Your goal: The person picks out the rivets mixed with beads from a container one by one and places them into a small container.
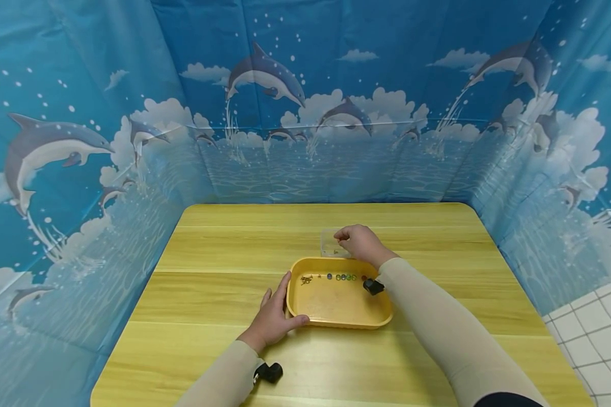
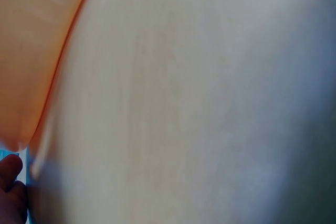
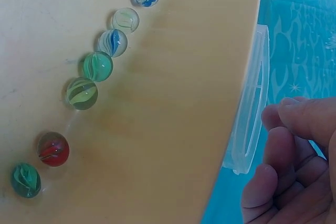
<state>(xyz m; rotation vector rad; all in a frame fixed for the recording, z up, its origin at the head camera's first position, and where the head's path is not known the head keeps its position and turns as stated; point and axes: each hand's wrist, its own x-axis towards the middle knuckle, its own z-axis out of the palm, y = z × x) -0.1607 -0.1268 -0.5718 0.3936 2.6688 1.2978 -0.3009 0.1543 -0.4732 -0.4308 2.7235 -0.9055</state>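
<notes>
While the left hand (image 1: 272, 321) spreads against a tray (image 1: 336, 308), the right hand (image 1: 362, 244) presses fingertips together, any contents unclear, clear box (image 1: 327, 243) below.

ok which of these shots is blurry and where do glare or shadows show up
Left wrist: the table is blurred, darkening toward the right edge; head: pale glare on the table in front of the tray; right wrist: the marbles look fairly sharp, with soft shadows beside them.

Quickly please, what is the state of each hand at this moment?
Left hand: open, touching the yellow tray.
Right hand: closed, at the clear box; whether it holds something cannot be told.
</notes>
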